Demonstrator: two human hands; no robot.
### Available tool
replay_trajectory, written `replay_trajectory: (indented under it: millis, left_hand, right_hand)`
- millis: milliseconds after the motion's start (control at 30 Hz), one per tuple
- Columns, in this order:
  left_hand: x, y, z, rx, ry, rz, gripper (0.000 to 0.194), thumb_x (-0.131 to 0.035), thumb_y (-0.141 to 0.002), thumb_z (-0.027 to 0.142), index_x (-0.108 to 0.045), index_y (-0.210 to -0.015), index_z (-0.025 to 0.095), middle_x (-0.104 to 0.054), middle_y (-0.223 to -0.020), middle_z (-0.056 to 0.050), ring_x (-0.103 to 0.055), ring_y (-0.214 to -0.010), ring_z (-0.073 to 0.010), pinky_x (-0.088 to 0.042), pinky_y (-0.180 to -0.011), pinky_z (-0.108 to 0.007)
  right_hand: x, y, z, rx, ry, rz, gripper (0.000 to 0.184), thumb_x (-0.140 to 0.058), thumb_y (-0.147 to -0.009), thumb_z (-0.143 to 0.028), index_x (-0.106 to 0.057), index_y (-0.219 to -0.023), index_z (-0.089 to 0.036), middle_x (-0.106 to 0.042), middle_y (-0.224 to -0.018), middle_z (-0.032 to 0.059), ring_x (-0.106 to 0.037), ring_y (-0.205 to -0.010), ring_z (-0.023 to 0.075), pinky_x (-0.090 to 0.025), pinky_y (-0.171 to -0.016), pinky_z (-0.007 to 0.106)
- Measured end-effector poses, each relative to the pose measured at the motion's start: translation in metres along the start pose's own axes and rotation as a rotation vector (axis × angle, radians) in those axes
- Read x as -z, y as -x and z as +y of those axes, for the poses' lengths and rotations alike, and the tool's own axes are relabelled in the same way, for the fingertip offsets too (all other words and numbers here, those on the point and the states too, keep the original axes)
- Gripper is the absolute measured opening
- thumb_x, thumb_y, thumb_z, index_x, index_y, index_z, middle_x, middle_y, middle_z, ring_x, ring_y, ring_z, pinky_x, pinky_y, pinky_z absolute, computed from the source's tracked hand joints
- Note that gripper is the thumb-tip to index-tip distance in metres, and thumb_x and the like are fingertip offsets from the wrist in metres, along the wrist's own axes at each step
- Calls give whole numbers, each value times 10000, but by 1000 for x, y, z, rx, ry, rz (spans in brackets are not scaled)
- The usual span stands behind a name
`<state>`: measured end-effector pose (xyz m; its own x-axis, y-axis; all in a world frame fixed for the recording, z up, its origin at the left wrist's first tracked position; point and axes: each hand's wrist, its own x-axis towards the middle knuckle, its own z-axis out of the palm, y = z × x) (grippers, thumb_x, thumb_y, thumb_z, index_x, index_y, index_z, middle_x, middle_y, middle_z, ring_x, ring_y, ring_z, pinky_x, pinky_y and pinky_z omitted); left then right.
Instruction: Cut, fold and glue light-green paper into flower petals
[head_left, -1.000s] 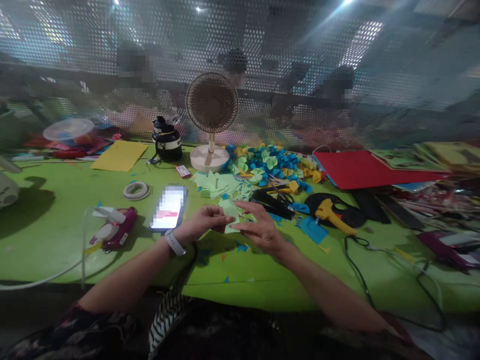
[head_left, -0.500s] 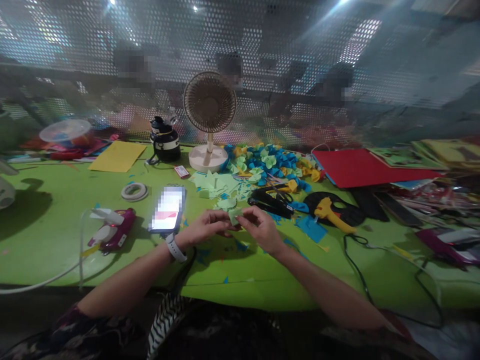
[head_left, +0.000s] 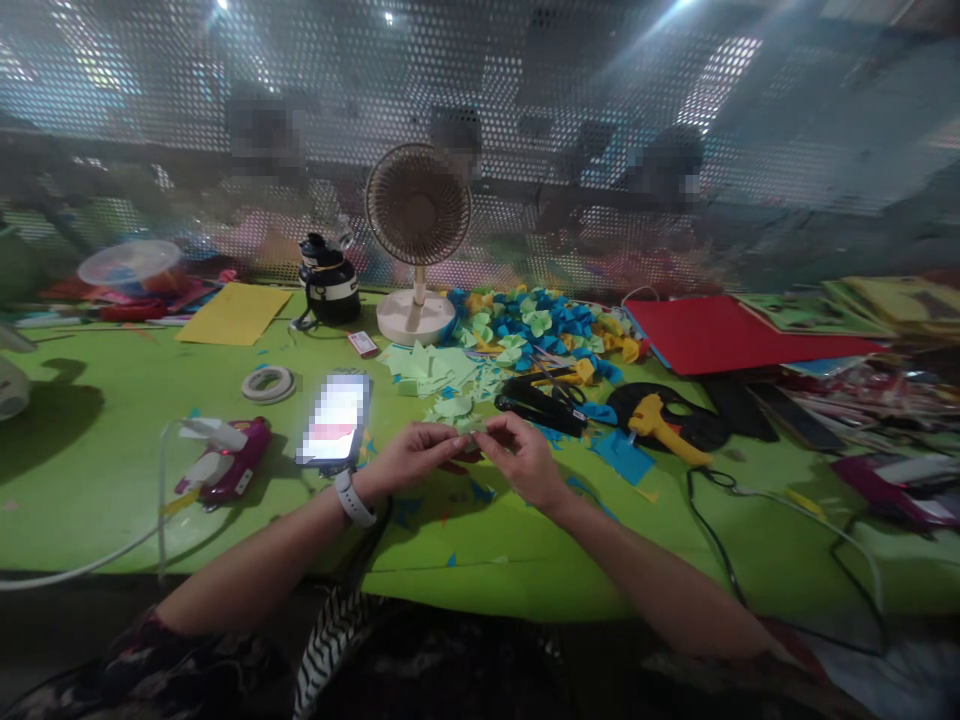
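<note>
Between the fingertips of both hands is a small piece of light green paper (head_left: 472,427), mostly covered by the fingers. My left hand (head_left: 421,456), with a white watch (head_left: 352,498) on its wrist, pinches the paper's left side. From the other side my right hand (head_left: 521,458) pinches it with thumb and index finger. Just beyond the hands lie light green paper pieces (head_left: 427,368) and a black stapler (head_left: 541,404). Blue, green and yellow folded paper flowers (head_left: 536,322) are heaped farther back. Blue scraps are scattered on the green table (head_left: 517,575) under the hands.
A lit phone (head_left: 334,420), a tape roll (head_left: 268,384) and a purple power strip (head_left: 232,460) lie to the left. A fan (head_left: 416,315) and a dark jug (head_left: 330,290) stand behind. Rightward are a yellow glue gun (head_left: 664,430), its cord, and red paper (head_left: 742,338).
My left thumb has moved onto the green paper, which is now pressed flatter and shows less between the fingers. Both hands stay in nearly the same place.
</note>
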<state>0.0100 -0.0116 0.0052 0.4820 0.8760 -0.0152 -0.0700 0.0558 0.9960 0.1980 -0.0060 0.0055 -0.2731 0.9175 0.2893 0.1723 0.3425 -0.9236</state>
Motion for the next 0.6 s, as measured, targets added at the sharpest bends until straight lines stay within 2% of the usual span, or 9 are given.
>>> replay_trajectory:
  millis: [300,400,467,600]
  left_hand:
    - [-1,1,0,-13,-24,11,408,-646,-791,518,-718,-899,131,-738,-923,-108,-694,-887,-208,-577,-774,-322]
    - [1,1,0,-3,0,3,414,-649,-787,522,-708,-875,122,-741,-892,-111,-703,-852,-205,-576,-776,-327]
    - [1,0,0,23,25,-20,416,-651,-785,523,-701,-875,120,-742,-853,-105,-709,-832,-201,-572,-784,-328]
    - [1,0,3,96,75,-58,417,-672,-761,526,-695,-848,120,-741,-821,-99,-709,-814,-192,-568,-768,-312]
  right_hand:
    - [0,1,0,7,24,-5,285,-636,-809,-472,-559,-812,-198,-625,-729,21,-607,-667,155,-532,-641,301]
    - [3,0,0,-25,-9,25,297,-638,-804,-470,-527,-873,-202,-599,-752,9,-595,-679,148,-518,-638,285]
    - [5,-2,0,-43,-27,-6,297,-614,-818,-477,-515,-886,-206,-576,-749,-2,-575,-670,138,-503,-615,270]
    - [5,-3,-1,5,21,-91,263,-590,-837,-449,-534,-774,-200,-542,-700,-7,-532,-646,129,-472,-602,259]
